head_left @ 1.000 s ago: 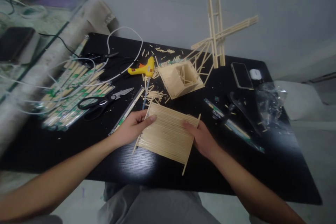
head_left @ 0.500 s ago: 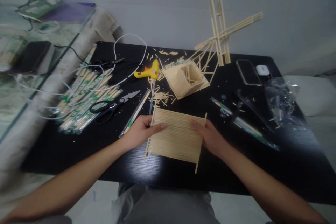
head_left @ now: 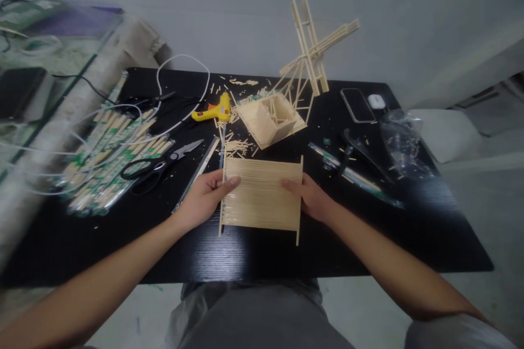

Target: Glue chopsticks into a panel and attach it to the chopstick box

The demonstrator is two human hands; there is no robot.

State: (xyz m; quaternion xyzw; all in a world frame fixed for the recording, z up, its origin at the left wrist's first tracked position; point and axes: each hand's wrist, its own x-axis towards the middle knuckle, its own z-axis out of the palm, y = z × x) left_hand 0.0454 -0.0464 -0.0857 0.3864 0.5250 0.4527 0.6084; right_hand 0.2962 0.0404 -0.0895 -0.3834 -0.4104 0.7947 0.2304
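A flat panel of glued wooden sticks lies square-on over the black table, held at both side edges. My left hand grips its left edge, thumb on top. My right hand grips the right edge, thumb resting on the sticks. Behind the panel stands an open box of sticks, and further back a windmill-like stick frame. A yellow glue gun lies left of the box among loose stick offcuts.
Black-handled scissors and packets of wrapped chopsticks lie at left, under white cables. A phone, a white earbud case, a clear plastic bag and black pliers sit at right.
Both hands turned the stick panel from tilted to level and square to me. The camera view shifted, so the table contents sit further left in frame.
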